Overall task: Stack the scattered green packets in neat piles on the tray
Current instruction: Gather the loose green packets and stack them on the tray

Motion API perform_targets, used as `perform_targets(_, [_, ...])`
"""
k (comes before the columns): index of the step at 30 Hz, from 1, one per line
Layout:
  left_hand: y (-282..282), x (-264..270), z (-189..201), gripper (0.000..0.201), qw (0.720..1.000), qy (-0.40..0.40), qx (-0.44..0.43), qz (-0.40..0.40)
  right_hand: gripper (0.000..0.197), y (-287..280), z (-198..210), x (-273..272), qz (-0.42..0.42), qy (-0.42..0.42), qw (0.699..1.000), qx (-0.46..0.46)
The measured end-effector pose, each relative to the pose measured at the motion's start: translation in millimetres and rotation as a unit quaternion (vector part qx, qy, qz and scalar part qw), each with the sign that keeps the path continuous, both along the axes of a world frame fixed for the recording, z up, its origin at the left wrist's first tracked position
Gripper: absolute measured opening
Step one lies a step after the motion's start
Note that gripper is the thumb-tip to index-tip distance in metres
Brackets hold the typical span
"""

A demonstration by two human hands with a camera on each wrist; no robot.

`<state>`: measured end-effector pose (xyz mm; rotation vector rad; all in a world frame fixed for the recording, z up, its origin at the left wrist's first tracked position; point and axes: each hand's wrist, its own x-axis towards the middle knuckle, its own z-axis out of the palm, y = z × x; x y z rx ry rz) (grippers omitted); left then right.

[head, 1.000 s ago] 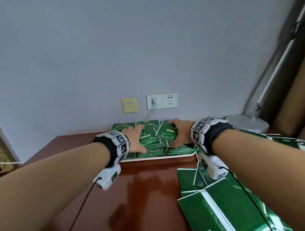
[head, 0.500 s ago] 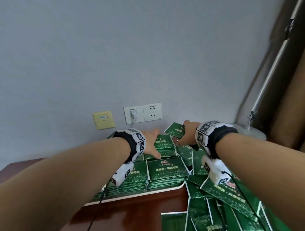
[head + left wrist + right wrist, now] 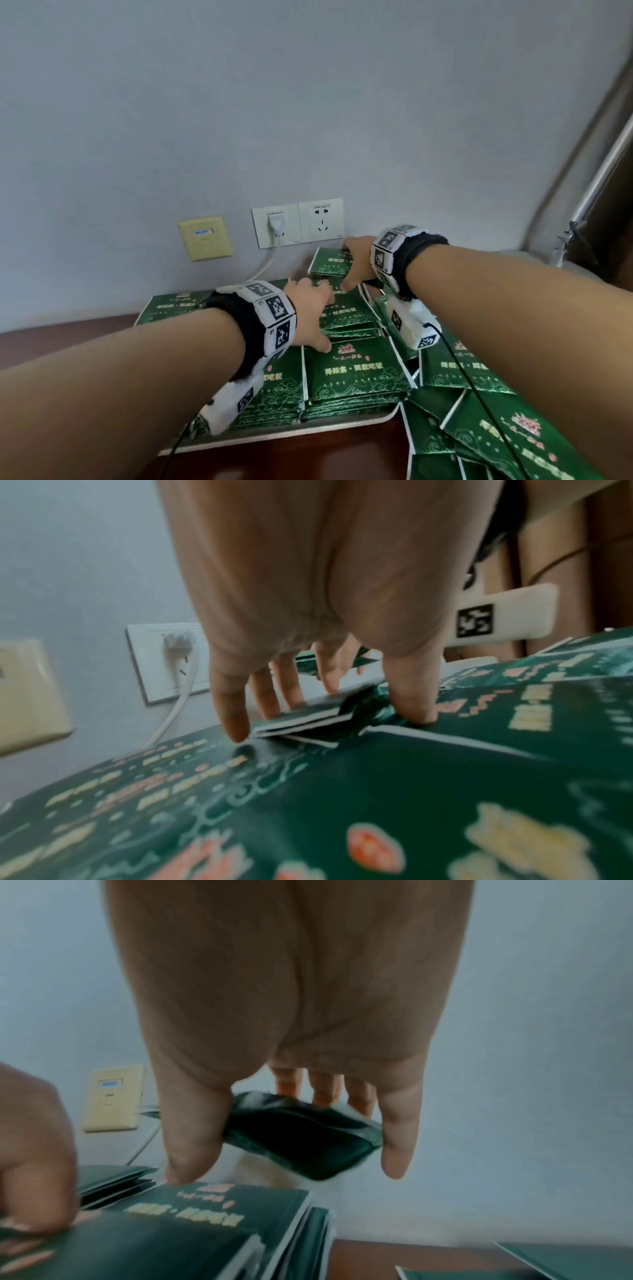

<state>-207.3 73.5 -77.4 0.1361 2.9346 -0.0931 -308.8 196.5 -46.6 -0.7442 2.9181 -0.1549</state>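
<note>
Right hand (image 3: 356, 261) grip pinches one green packet (image 3: 301, 1139), frame centre-right near the wall. Left hand (image 3: 310, 313) fingers spread, pressing the stacked packets (image 3: 356, 373) on the tray (image 3: 308, 428), lower centre.

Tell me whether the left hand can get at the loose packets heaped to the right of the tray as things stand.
Probably not directly. The left hand rests on a rear pile on the tray, and the right hand, holding a packet, has its forearm stretched across the loose packets, blocking the way.
</note>
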Motion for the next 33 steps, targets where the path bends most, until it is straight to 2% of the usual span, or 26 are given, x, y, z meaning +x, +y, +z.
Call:
perform_targets(3, [4.8, -1.0, -0.7, 0.076, 1.0, -0.001, 0.005, -0.007, 0.068, -18.3, -4.2, -7.1, 0.019, -0.01, 0.998, 0.066])
perform_targets(9, [6.2, -0.5, 1.5, 0.073, 1.0, 0.012, 0.01, -0.013, 0.049, -46.9, -27.8, -24.1, 0.043, -0.07, 0.993, 0.089])
perform_targets(15, [5.8, -1.5, 2.2, 0.073, 1.0, 0.018, -0.003, 0.004, 0.057, -33.5, -22.6, -15.6, 0.067, -0.091, 0.993, 0.044])
perform_targets(17, [5.5, -0.5, 2.2, 0.072, 1.0, 0.02, -0.006, 0.011, 0.06, -27.4, -23.2, -8.1, 0.075, -0.084, 0.993, 0.018])
perform_targets(22, [3.6, 8.4, 6.7, 0.077, 0.999, 0.038, 0.015, 0.031, 0.053, -5.6, -12.1, 14.4, 0.081, -0.06, 0.995, -0.017])
perform_targets(28, [3.7, 47.6, 17.0, 0.067, 0.998, 0.046, 0.023, 0.021, 0.053, 22.3, 4.2, 57.2, 0.059, -0.036, 0.998, 0.005])
perform_targets(33, [16.4, 99.8, 21.9, 0.054, 0.997, 0.063, 0.04, -0.033, 0.054, 42.4, 9.7, 114.3, 0.052, -0.051, 0.996, 0.045])
